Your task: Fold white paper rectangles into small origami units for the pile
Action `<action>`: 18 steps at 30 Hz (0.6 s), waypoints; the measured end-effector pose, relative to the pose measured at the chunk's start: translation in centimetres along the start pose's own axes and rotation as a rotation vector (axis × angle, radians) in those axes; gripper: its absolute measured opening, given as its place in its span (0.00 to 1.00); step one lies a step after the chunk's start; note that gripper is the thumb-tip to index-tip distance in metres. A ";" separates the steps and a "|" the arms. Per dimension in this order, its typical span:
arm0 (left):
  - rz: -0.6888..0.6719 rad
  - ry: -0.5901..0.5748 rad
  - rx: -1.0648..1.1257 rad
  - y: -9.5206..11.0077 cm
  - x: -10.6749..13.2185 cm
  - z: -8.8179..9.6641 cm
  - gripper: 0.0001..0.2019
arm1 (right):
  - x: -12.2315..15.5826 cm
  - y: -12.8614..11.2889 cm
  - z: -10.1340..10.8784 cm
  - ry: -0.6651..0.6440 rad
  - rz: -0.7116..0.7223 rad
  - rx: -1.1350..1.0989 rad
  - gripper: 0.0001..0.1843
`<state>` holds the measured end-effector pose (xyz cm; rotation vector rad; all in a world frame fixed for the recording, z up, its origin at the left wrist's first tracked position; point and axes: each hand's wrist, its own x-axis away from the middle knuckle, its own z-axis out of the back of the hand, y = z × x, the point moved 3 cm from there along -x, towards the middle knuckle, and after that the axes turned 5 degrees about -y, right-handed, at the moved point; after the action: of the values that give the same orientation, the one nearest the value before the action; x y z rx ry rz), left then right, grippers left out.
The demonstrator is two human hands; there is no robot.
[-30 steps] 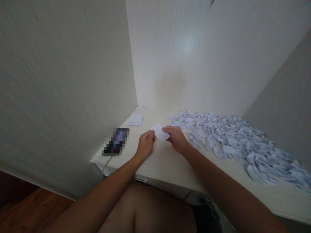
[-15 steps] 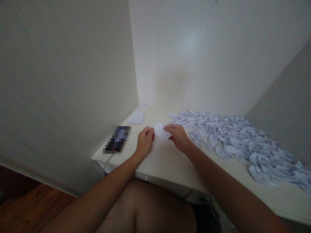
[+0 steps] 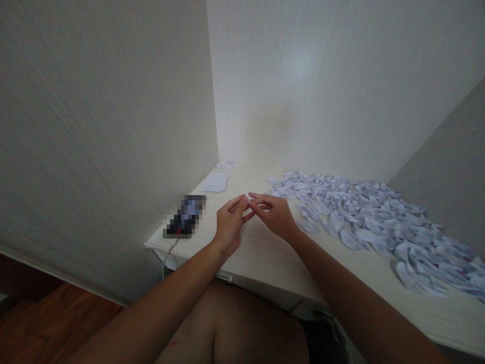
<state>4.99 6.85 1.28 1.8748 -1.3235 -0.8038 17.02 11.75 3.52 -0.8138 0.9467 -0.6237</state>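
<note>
My left hand [image 3: 229, 225] and my right hand [image 3: 273, 215] hover just above the pale wooden desk [image 3: 265, 255], near its front left part. Their fingertips meet in a pinch at the middle. The white paper slip seen a moment ago does not show between them; whatever they pinch is hidden by the fingers. A small stack of white slips [image 3: 215, 183] lies farther back on the left. To the right of my right hand spreads a wide heap of folded white paper pieces [image 3: 364, 222].
A phone [image 3: 185, 216] lies at the desk's left edge with a cable [image 3: 166, 258] hanging off it. Walls close in on the left, behind and on the right. Some paper scraps [image 3: 226, 165] sit in the back corner. My bare knee [image 3: 235, 328] is under the desk front.
The flat white slip held between both hands is no longer visible. The fingertips have closed together into a pinch and both hands rose slightly.
</note>
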 end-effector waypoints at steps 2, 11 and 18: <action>0.007 -0.008 0.013 -0.2 -0.2 0.3 0.17 | -0.1 0.4 -0.1 -0.045 -0.044 -0.082 0.07; 0.062 0.012 0.050 -0.5 -0.6 1.0 0.17 | -0.3 1.3 0.1 -0.078 -0.193 -0.361 0.13; 0.099 0.008 0.075 -0.4 -0.6 1.1 0.17 | 0.0 1.6 -0.2 -0.087 -0.281 -0.519 0.17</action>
<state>4.13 7.27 0.36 1.8519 -1.4476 -0.7040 16.98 12.60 2.14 -1.4435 0.9342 -0.5826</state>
